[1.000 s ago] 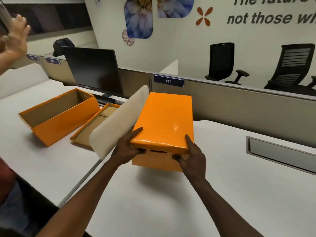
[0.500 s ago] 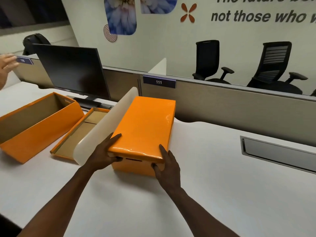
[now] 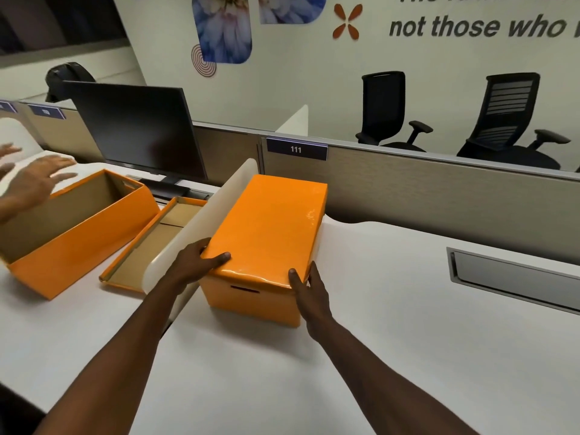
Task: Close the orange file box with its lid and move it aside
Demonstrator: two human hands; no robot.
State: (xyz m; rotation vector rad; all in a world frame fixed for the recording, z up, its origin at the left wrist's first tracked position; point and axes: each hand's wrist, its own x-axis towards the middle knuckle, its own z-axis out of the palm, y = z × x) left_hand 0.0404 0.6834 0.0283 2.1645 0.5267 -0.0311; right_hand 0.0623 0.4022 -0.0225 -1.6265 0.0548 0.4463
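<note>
The orange file box (image 3: 251, 298) stands on the white tabletop (image 3: 392, 356), just right of the cream divider panel (image 3: 201, 227) and in front of the partition bearing the "111" label (image 3: 296, 149). Its glossy orange lid (image 3: 270, 227) already sits on top, covering the whole opening; the near edge looks slightly bowed, so it may not be pressed fully home.

Both hands are on the near end of the lid. The left hand (image 3: 196, 262) wraps the near left corner with fingers spread over the top face. The right hand (image 3: 309, 285) clamps the near right corner, thumb on the top and fingers down the side. They sit apart, one at each corner.

The box is probably light cardboard: stiff enough to keep its shape, yet its walls would give under a hard squeeze. The shiny lid looks slick, so palms could skid on it, and lifting by the lid alone might pull it off. A slot handle (image 3: 244, 289) shows in the near end wall, just under the lid edge; a matching one on the far end cannot be seen. The safest hold seems to be low on the two long walls, or simply a flat push across the tabletop.

Left of the divider panel lie a second open orange box (image 3: 78, 237) and a loose upturned lid (image 3: 150, 246), with another person's hand (image 3: 34, 180) over them.
</note>
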